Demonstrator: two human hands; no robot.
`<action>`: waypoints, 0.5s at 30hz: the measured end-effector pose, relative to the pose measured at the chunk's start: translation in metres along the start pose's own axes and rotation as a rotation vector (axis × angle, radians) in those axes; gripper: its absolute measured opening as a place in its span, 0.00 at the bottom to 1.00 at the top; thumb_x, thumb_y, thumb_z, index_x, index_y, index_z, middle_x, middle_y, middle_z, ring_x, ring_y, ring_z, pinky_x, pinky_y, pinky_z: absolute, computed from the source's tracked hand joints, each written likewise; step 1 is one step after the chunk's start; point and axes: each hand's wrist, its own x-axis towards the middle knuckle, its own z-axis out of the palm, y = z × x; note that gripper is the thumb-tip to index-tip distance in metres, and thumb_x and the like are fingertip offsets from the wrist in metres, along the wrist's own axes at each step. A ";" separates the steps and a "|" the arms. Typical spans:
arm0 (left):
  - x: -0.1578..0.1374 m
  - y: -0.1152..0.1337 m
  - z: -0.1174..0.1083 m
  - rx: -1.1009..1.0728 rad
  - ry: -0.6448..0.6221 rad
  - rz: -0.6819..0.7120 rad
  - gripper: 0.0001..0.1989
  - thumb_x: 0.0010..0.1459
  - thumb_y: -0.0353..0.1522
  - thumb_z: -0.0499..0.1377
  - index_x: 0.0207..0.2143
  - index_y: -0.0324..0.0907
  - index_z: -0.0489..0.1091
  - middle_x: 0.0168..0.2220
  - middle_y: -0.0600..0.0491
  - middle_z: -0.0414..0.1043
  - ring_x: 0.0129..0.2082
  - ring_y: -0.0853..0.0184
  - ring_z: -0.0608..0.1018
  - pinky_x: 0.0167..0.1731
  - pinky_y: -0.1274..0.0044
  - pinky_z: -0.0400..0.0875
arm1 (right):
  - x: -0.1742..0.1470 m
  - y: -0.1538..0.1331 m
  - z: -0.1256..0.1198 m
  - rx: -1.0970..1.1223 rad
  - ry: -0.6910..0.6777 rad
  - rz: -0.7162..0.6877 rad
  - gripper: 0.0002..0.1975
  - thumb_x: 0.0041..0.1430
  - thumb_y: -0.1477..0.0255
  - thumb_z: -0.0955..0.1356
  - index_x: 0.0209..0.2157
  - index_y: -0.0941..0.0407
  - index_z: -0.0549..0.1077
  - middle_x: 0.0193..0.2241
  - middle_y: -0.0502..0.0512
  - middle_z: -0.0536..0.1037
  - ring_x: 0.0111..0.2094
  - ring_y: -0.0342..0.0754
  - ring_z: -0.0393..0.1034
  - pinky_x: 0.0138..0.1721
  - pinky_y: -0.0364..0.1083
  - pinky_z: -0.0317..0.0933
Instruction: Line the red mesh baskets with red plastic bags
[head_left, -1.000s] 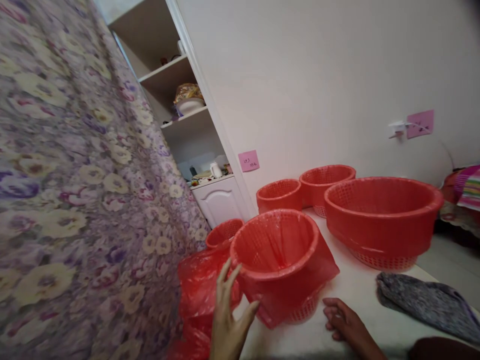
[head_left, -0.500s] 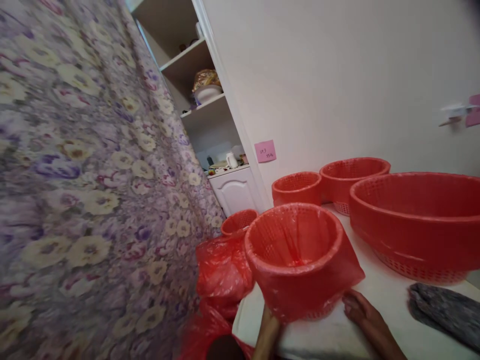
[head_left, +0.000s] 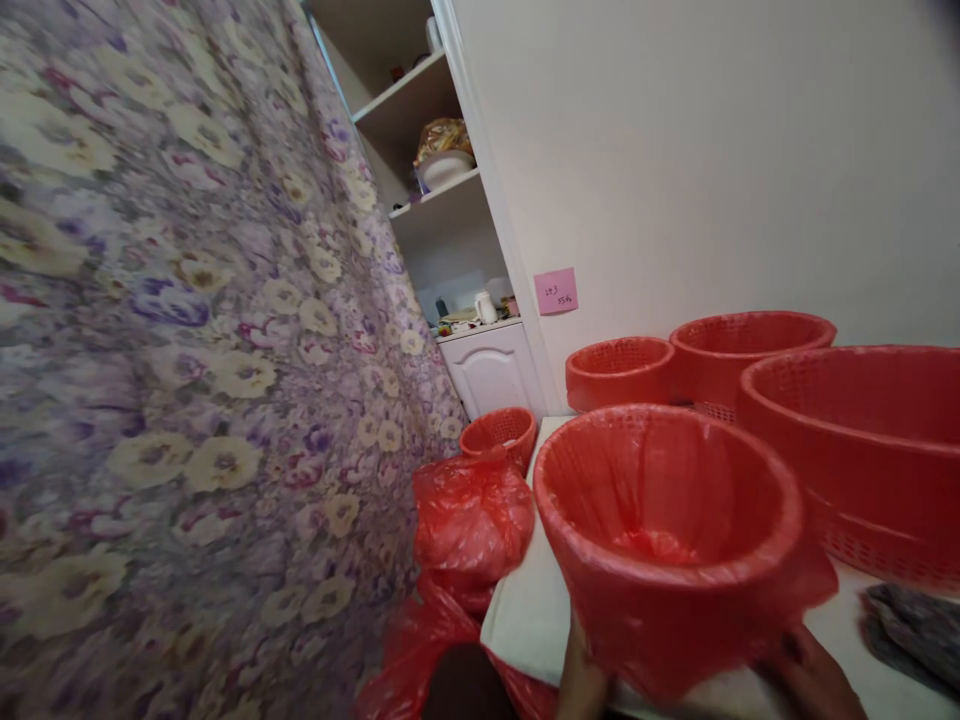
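Note:
A red mesh basket (head_left: 667,530) lined with a red plastic bag fills the lower middle, raised close to me over the white table (head_left: 525,610). My left hand (head_left: 581,680) grips it from below at its left side; only part of the hand shows under the bag's hem. At the basket's lower right my right hand (head_left: 810,675) holds the base, its fingers partly covered by the plastic. The bag's edge is folded over the rim and hangs down the outside.
Behind stand a large red basket (head_left: 877,450) and two smaller ones (head_left: 750,345) (head_left: 619,370). A small basket (head_left: 499,435) and crumpled red bags (head_left: 469,515) lie left of the table. Floral fabric (head_left: 187,350) covers the left; a grey cloth (head_left: 911,635) lies at right.
The lined basket has come up off the table and toward me. My left hand went from open beside it to under it, and my right hand closed in on its base. The view panned left.

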 end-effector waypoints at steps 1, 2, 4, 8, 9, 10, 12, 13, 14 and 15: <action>-0.003 -0.001 0.001 -0.010 -0.014 0.020 0.36 0.53 0.40 0.58 0.63 0.49 0.51 0.61 0.48 0.61 0.61 0.59 0.64 0.59 0.69 0.61 | 0.000 0.000 -0.001 -0.012 0.023 -0.003 0.23 0.39 0.63 0.68 0.40 0.56 0.66 0.38 0.62 0.81 0.43 0.60 0.74 0.43 0.51 0.68; -0.005 -0.003 0.001 -0.011 -0.030 0.036 0.37 0.52 0.39 0.58 0.63 0.50 0.50 0.60 0.49 0.63 0.59 0.60 0.67 0.58 0.70 0.64 | -0.001 -0.001 -0.001 -0.009 0.035 -0.014 0.22 0.40 0.62 0.67 0.39 0.55 0.67 0.37 0.61 0.81 0.42 0.60 0.74 0.42 0.51 0.68; -0.007 -0.008 -0.005 0.029 -0.044 0.053 0.35 0.52 0.37 0.57 0.62 0.51 0.52 0.58 0.51 0.67 0.55 0.61 0.72 0.54 0.71 0.68 | -0.002 -0.004 0.001 0.017 0.052 -0.028 0.22 0.41 0.61 0.67 0.40 0.54 0.67 0.37 0.58 0.81 0.42 0.59 0.75 0.42 0.50 0.68; 0.005 -0.010 -0.053 0.357 0.132 0.014 0.31 0.51 0.31 0.54 0.59 0.36 0.59 0.63 0.38 0.57 0.64 0.55 0.59 0.63 0.64 0.52 | -0.008 -0.014 0.002 -0.067 0.072 0.031 0.21 0.39 0.57 0.67 0.35 0.53 0.68 0.30 0.57 0.82 0.38 0.61 0.75 0.40 0.53 0.67; 0.011 -0.007 -0.070 0.468 0.209 0.013 0.32 0.50 0.28 0.53 0.60 0.31 0.58 0.66 0.36 0.49 0.66 0.54 0.51 0.65 0.63 0.43 | -0.010 -0.017 0.001 -0.077 0.068 0.044 0.22 0.38 0.56 0.67 0.35 0.53 0.68 0.31 0.59 0.82 0.38 0.61 0.75 0.40 0.53 0.67; 0.018 -0.003 -0.088 0.570 0.280 0.021 0.33 0.50 0.25 0.52 0.61 0.31 0.55 0.68 0.37 0.39 0.68 0.57 0.43 0.66 0.64 0.36 | -0.011 -0.019 0.001 -0.082 0.057 0.054 0.23 0.37 0.55 0.67 0.35 0.54 0.68 0.32 0.62 0.81 0.39 0.62 0.75 0.41 0.54 0.67; 0.034 0.007 -0.122 0.733 0.395 0.005 0.37 0.48 0.20 0.50 0.63 0.36 0.50 0.70 0.42 0.27 0.68 0.57 0.32 0.64 0.60 0.26 | -0.014 -0.023 0.001 -0.094 0.038 0.064 0.27 0.37 0.54 0.66 0.38 0.56 0.68 0.37 0.66 0.80 0.41 0.63 0.73 0.43 0.55 0.66; 0.042 0.011 -0.136 0.790 0.410 -0.027 0.37 0.47 0.19 0.51 0.62 0.35 0.53 0.69 0.38 0.30 0.68 0.53 0.34 0.63 0.56 0.28 | -0.014 -0.023 0.001 -0.109 0.038 0.070 0.28 0.37 0.54 0.65 0.39 0.57 0.68 0.38 0.67 0.80 0.41 0.63 0.73 0.44 0.56 0.65; 0.047 0.014 -0.146 0.833 0.398 -0.057 0.37 0.44 0.19 0.52 0.60 0.33 0.57 0.68 0.34 0.38 0.68 0.48 0.39 0.63 0.53 0.32 | -0.013 -0.023 0.001 -0.122 0.049 0.074 0.27 0.38 0.53 0.65 0.38 0.57 0.68 0.38 0.67 0.80 0.41 0.64 0.73 0.44 0.56 0.65; 0.051 0.016 -0.153 0.869 0.377 -0.068 0.36 0.43 0.18 0.54 0.58 0.32 0.60 0.67 0.32 0.44 0.67 0.46 0.44 0.62 0.52 0.37 | -0.012 -0.021 0.001 -0.119 0.066 0.074 0.26 0.38 0.54 0.64 0.37 0.56 0.68 0.37 0.66 0.80 0.40 0.64 0.73 0.44 0.56 0.65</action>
